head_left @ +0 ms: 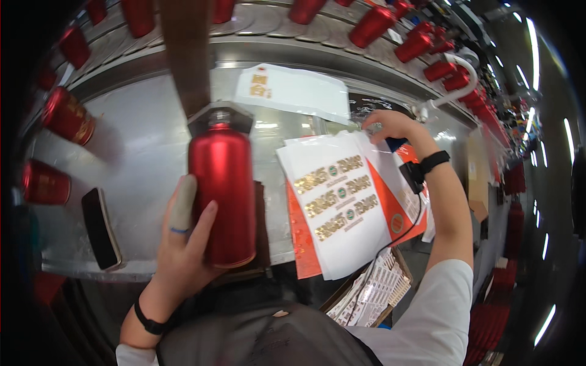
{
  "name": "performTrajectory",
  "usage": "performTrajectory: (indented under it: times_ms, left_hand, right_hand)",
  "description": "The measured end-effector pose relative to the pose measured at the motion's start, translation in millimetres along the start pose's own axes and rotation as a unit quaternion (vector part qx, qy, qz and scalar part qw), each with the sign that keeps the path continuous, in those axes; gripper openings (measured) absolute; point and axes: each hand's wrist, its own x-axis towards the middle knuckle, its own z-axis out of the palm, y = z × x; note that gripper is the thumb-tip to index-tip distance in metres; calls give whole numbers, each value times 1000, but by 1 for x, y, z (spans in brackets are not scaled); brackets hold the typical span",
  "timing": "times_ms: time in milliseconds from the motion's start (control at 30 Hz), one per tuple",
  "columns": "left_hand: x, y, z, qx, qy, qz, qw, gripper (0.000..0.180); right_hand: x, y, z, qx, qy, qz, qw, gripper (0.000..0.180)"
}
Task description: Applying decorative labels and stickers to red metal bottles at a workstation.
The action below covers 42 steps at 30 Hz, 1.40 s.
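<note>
Possibly, red bottle (223, 189) could slip if left hand (186, 253), fingers clamped on it, slackens — right hand (395, 124): cannot tell finger closure.

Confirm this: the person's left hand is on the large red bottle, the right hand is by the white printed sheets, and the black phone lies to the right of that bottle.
No: the head view shows the black phone to the left of the large red bottle. The left hand and right hand are as you say, by bottle and white printed sheets.
</note>
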Motion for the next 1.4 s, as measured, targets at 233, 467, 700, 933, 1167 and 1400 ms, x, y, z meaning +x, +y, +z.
performTrajectory:
  times_ms: [233, 467, 700, 933, 1167, 1400]
  left_hand:
    - [-5, -7, 1, -109, -49, -111, 987, 129]
    - [-11, -18, 9, -206, -89, -134, 965, 128]
    - [-8, -21, 13, -217, 8, -78, 973, 125]
    - [-3, -10, -3, -154, -13, -103, 983, 126]
    - [16, -16, 1, -331, 22, -166, 929, 123]
    - [29, -18, 8, -384, 4, -259, 886, 95]
  right_hand:
    - [4, -26, -12, -78, 49, 51, 994, 20]
    - [-28, -132, -26, 21, 345, -15, 938, 10]
    - [-73, -319, -9, 400, 307, -215, 836, 10]
    - [-31, -330, 21, 456, 255, -152, 839, 9]
    - [-30, -341, 30, 426, 305, -138, 841, 9]
    - [-25, -336, 31, 403, 331, -114, 845, 13]
